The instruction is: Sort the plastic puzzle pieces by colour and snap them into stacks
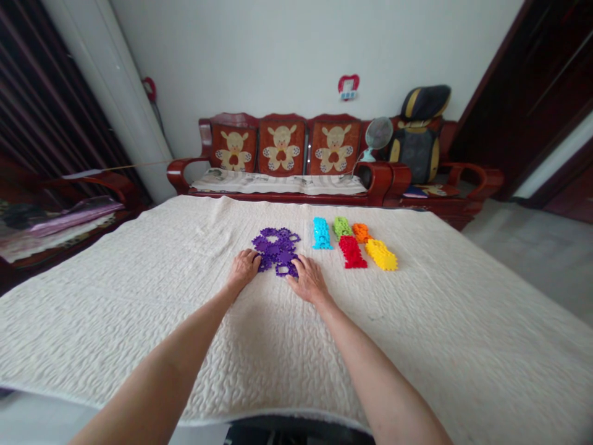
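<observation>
A loose cluster of flat purple plastic building pieces with toothed edges lies on the cream quilted cover, some overlapping. My left hand rests at its near left edge, fingers curled onto a purple piece. At the near right edge, my right hand has its thumb and fingers around another purple piece with a square hole. To the right are sorted groups of similar pieces: light blue, green, orange, red and yellow.
The quilted cover spreads over the wide surface before me. Behind it stands a red wooden sofa with bear cushions. A small fan and a chair with a massage cushion are at the back right.
</observation>
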`<state>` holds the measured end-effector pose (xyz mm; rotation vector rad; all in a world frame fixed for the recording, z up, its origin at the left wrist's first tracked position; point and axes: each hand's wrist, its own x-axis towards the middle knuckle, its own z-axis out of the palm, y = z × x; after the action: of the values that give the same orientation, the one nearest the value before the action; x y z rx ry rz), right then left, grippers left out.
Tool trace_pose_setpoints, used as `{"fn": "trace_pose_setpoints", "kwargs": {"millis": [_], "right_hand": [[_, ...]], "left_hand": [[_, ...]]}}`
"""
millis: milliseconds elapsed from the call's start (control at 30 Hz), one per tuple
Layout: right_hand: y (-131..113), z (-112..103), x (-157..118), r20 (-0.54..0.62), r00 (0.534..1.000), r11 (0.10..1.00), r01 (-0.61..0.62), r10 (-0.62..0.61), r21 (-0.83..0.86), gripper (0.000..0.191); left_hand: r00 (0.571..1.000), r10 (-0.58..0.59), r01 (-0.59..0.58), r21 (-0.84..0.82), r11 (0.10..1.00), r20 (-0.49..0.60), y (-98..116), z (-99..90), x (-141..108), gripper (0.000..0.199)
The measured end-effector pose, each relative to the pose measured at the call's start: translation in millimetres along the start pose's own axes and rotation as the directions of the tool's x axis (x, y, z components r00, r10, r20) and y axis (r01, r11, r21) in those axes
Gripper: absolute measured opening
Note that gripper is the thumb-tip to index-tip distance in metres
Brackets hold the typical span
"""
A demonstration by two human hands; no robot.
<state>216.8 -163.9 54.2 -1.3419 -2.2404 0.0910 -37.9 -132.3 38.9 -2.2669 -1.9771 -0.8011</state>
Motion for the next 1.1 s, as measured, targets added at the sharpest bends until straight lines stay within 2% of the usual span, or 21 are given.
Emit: {"fn": "trace_pose_setpoints", "kwargs": {"millis": [367,1100], "right_hand": [[0.1,0.6,-0.1,0.021,1.0,0.999,0.008,-0.007,-0.039,0.047],[4.4,3.8,-0.5,0.018,1.0,1.0,0.014,-0.014,-0.022,0.044]], "left_hand": [[0.998,0.025,-0.025,-0.005,1.0,-0.059,-1.5,3.7,-1.3,0.034],[0.999,-0.011,0.011,0.0,1.0,-0.044,-1.9,7.3,-1.9,0.036]]}}
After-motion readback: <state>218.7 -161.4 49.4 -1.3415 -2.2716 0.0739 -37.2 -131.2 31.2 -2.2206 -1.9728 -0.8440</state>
